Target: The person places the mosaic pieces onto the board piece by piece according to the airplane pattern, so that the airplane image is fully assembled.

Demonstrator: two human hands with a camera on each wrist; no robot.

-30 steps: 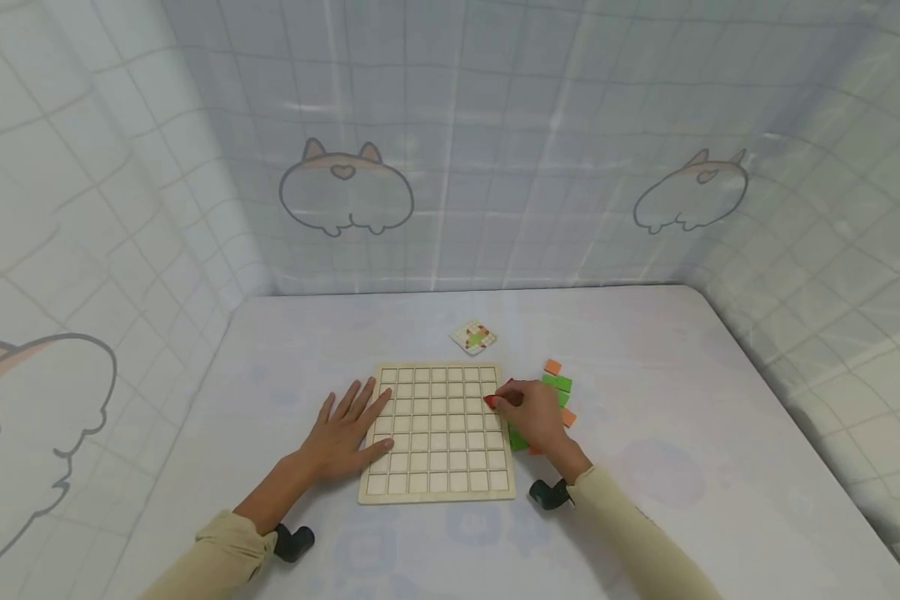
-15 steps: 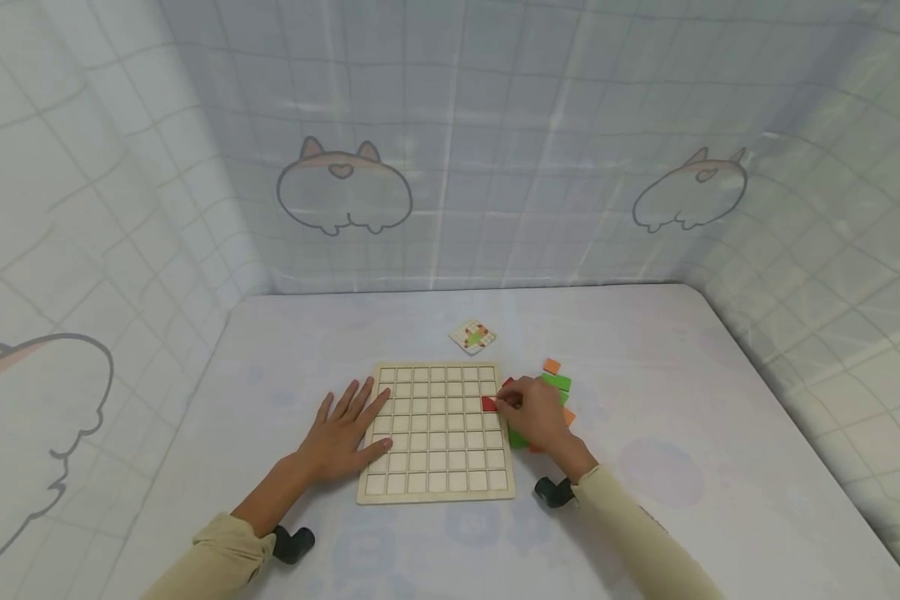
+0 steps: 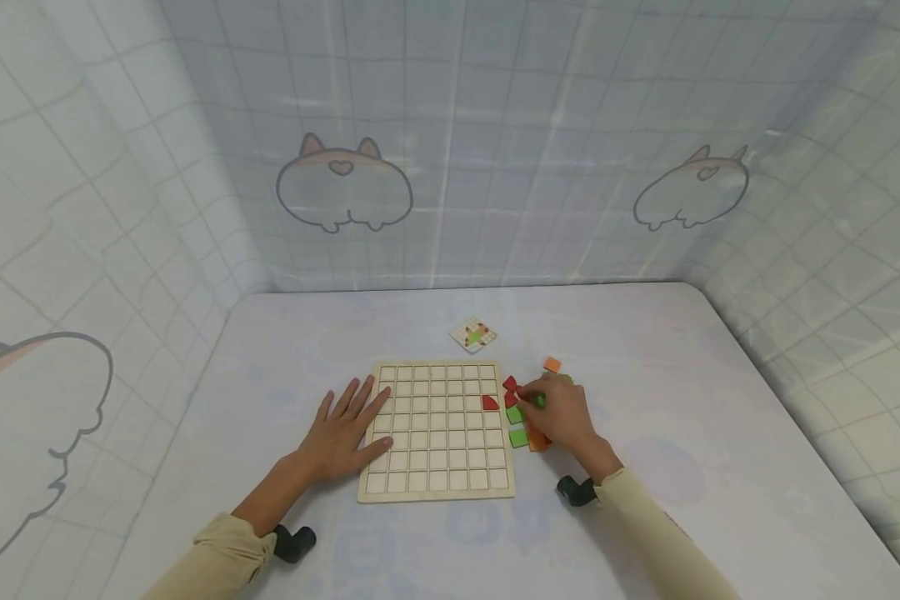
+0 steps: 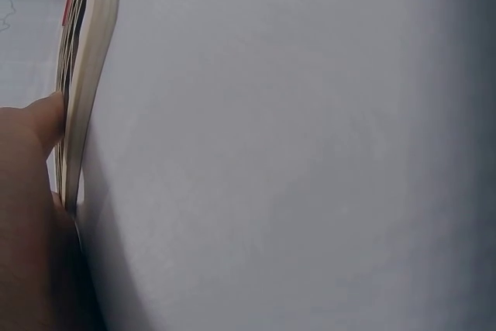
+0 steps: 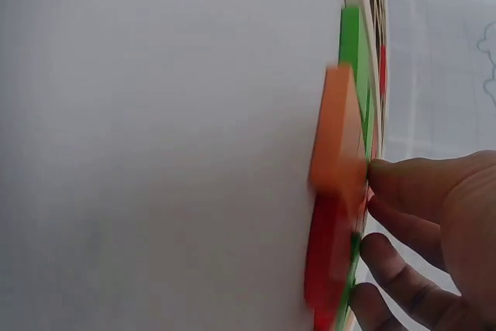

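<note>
The left hand (image 3: 341, 437) lies with fingers spread over the left edge of a pale wooden grid board (image 3: 437, 496), its thumb resting on the board, as the left wrist view also shows. One red quarter-round tile (image 3: 491, 403) sits in a cell of the rightmost column. To the right of the board, the right hand (image 3: 561, 410) is over a group of coloured tiles, fingers bent. Its thumb (image 5: 407, 180) and forefinger come close together right at a red tile (image 3: 511, 398); whether they pinch it I cannot tell. The hand covers part of the group.
Around the right hand lie green tiles (image 3: 519, 437), an orange tile (image 3: 537, 440) and another red tile (image 3: 510, 383). A single orange tile (image 3: 552, 364) lies farther back. Behind the board is a small pattern card (image 3: 473, 335). A tiled-print backdrop (image 3: 495, 167) encloses the table.
The right hand has let go of the red tile, now flat in a board cell, and moved right to the tile group. The left hand has stayed put.
</note>
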